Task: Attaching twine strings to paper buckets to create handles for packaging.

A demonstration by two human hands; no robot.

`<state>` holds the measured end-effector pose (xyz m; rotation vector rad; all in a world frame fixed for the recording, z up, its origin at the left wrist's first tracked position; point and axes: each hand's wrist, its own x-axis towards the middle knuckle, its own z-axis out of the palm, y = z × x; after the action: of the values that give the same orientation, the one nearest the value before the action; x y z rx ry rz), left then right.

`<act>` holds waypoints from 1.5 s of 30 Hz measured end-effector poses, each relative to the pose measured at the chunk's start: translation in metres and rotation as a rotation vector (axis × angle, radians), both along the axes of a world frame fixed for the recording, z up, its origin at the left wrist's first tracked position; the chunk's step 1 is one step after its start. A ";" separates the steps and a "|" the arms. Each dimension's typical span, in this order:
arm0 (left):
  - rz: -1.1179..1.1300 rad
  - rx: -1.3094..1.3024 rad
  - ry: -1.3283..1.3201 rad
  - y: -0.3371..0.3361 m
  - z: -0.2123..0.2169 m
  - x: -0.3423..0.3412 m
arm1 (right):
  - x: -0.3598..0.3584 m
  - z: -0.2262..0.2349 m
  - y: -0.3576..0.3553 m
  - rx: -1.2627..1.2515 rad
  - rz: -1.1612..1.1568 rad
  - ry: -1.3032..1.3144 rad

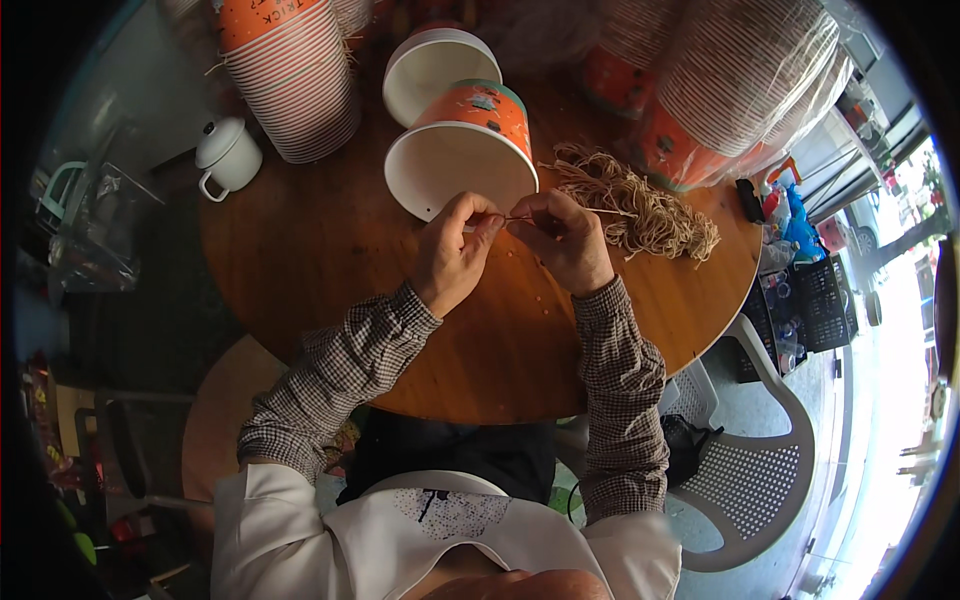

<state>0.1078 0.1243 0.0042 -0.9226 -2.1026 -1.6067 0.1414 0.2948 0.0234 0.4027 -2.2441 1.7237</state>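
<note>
Both my hands meet over the wooden table, just in front of an orange paper bucket (478, 112) that lies on its side with its white opening toward me. My left hand (459, 246) pinches one part of a thin cord (518, 218) between thumb and forefinger. Close beside it, my right hand (563, 238) pinches the same cord, and a pale end sticks out past its knuckles. A small dark hole shows near the bucket's lower rim. To the right of my right hand lies a loose heap of tan twine (655, 212).
Behind the bucket lies another white-lined bucket (440, 68). Tall nested stacks of buckets stand at the back left (290, 85) and, wrapped in plastic, back right (745, 85). A white lidded enamel mug (229, 155) sits on the left edge. A plastic chair (750, 485) stands at lower right.
</note>
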 end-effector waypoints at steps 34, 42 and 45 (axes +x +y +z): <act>0.037 -0.005 0.259 -0.001 0.000 -0.010 | 0.003 0.000 -0.002 0.195 -0.140 0.189; 0.070 -0.084 0.398 -0.003 -0.001 -0.014 | 0.003 -0.001 -0.004 0.203 -0.136 0.204; 0.058 -0.127 0.444 -0.006 0.003 -0.014 | 0.003 0.000 -0.005 0.207 -0.147 0.165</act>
<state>0.0939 0.1188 0.0073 -1.1270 -1.9088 -1.1207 0.1444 0.2900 0.0233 0.3978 -2.2759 1.3409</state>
